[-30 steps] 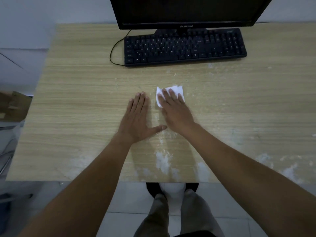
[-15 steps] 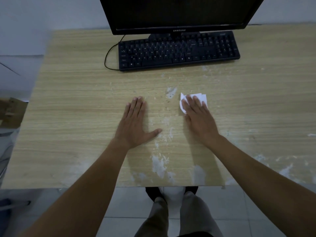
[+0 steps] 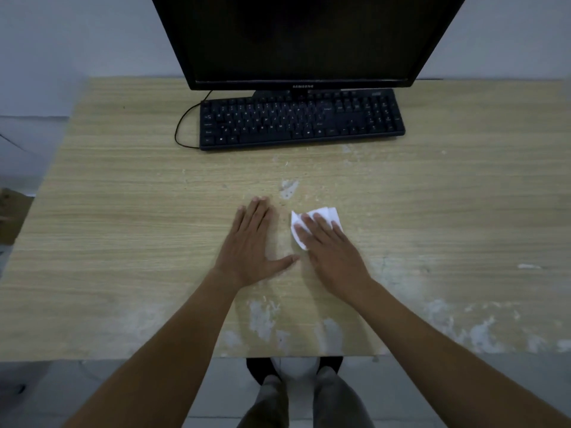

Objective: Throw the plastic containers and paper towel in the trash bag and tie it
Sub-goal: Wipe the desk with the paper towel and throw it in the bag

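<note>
Item: white folded paper towel (image 3: pixel 318 219), lying flat on the wooden table (image 3: pixel 123 211) just short of centre, pinned under the straight fingers of the right hand (image 3: pixel 332 254), which is pressing down with nothing gripped. Left hand (image 3: pixel 251 245) is resting palm-down at the towel's 9 o'clock, fingers straight and together, thumb reaching out toward 3 o'clock, almost meeting the right hand. Against half a second ago, towel and right hand are sitting much nearer the left hand, the gap nearly closed; the left hand is lying as before. A pale scuff (image 3: pixel 289 188) is showing at the towel's 11 o'clock, and more worn white patches are running along the near edge. Black keyboard (image 3: pixel 301 118) and dark monitor (image 3: pixel 309 38) are standing at 12 o'clock against a pale wall. A brown box (image 3: pixel 12 214) is sitting off the table at 9 o'clock. Legs (image 3: pixel 296 396) are showing at 6 o'clock.
</note>
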